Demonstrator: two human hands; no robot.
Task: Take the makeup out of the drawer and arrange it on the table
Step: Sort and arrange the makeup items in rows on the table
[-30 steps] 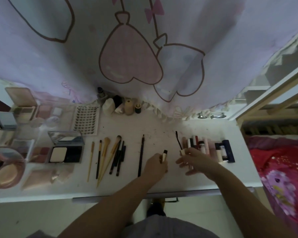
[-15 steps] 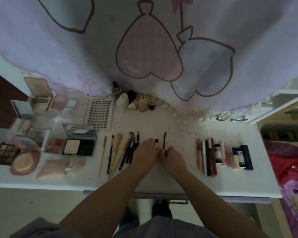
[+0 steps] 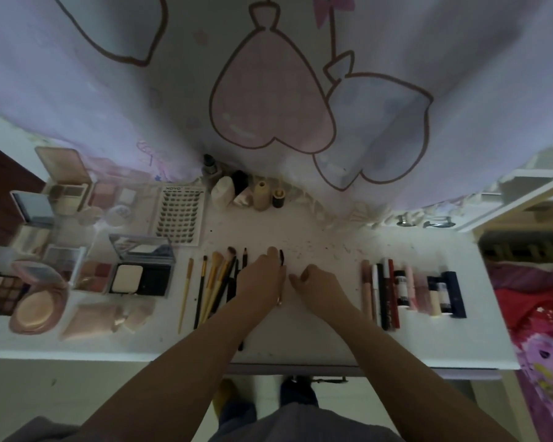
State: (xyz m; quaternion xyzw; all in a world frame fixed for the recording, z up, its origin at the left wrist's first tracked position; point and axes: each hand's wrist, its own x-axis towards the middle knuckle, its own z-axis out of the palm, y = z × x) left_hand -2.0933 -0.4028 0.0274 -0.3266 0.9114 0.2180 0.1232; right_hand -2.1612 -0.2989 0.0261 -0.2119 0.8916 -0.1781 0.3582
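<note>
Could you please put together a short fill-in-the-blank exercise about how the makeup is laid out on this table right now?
1. The row of brushes lies to the ____ of the left hand.
2. The lipsticks and tubes are lined up on the ____ side of the white table.
3. The lash card lies flat, directly behind the open ____ compact.
4. The right hand holds ____.

Missing words: left; right; black; nothing

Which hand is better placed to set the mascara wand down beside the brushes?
Left. The left hand already lies against the mascara wand, right next to the brushes. The right hand sits apart, holding nothing visible.
</note>
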